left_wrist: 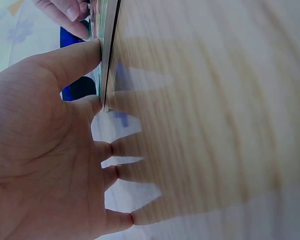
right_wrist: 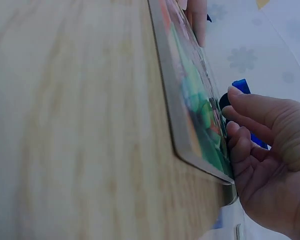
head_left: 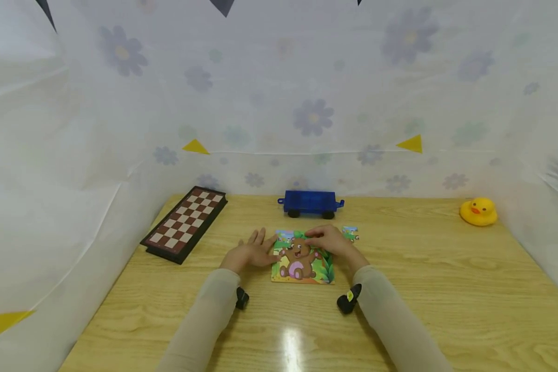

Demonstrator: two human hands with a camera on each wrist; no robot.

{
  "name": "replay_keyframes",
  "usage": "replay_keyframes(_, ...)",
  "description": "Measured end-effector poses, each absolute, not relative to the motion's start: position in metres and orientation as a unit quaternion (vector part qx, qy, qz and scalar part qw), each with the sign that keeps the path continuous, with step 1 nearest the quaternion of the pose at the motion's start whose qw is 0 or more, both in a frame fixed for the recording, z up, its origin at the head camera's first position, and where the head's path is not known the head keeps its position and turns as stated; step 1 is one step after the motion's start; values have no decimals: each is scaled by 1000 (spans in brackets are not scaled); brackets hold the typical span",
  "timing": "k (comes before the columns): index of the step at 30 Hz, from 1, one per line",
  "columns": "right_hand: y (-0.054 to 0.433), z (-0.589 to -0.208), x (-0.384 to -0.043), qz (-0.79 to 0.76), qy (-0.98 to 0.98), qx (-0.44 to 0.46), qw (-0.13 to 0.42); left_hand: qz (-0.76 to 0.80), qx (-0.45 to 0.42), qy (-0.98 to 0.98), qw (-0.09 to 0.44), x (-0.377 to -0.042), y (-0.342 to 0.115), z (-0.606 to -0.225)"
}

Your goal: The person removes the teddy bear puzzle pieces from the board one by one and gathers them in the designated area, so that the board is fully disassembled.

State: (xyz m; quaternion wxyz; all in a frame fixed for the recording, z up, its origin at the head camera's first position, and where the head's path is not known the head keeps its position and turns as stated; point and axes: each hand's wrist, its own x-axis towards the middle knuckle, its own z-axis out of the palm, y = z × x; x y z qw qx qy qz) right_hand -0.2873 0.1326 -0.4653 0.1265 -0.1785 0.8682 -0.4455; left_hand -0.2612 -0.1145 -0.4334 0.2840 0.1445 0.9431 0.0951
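Observation:
A bear jigsaw puzzle (head_left: 302,261) lies flat on the table between the two hands. My left hand (head_left: 252,252) rests beside its left side with fingers spread and fairly straight. In the left wrist view, the thumb of the left hand (left_wrist: 45,145) meets the puzzle's edge, and other fingertips touch the wood. My right hand (head_left: 332,242) reaches over the puzzle's upper right, fingertips at its top part. In the right wrist view, that right hand (right_wrist: 270,150) has loosely bent fingers at the picture surface, with no piece showing between thumb and forefinger. A loose puzzle piece (head_left: 350,233) lies just right of the puzzle.
A folded chessboard (head_left: 182,219) lies at the back left of the wooden table (head_left: 446,289). Behind the puzzle stands a blue toy wagon (head_left: 310,202). A yellow rubber duck (head_left: 478,212) sits at the back right. A flower-print sheet (head_left: 269,93) hangs around the table.

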Motion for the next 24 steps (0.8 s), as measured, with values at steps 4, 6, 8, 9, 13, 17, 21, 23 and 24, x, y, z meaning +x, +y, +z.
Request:
replay_keyframes(4,133,-463,-288,-446,869,-172,130,96,147,943,282,-261,-114,-433)
replay_keyframes(6,133,-463,-289,-440,872,-175,126,99,144,943,285,-260,-114,-432)
replay_keyframes(8,132,-464,-290,-437,874,-172,124,100,141,942,287,-260,-114,-432)
replay_keyframes(9,132,-465,-290,-436,875,-168,124,97,141,942,290,-260,-114,-431)
replay_keyframes(13,131,-466,-292,-429,879,-160,129,87,145,941,292,-259,-113,-431)
replay_keyframes(17,128,-465,-294,-417,882,-170,140,82,147,942,290,-260,-114,-433)
replay_keyframes(21,126,-461,-294,-407,883,-182,145,87,145,943,287,-261,-115,-434)
replay_keyframes(23,125,-460,-295,-400,886,-188,143,86,147,943,286,-261,-115,-434)
replay_keyframes(24,125,-460,-295,-395,887,-193,139,89,146,943,285,-261,-115,-434)
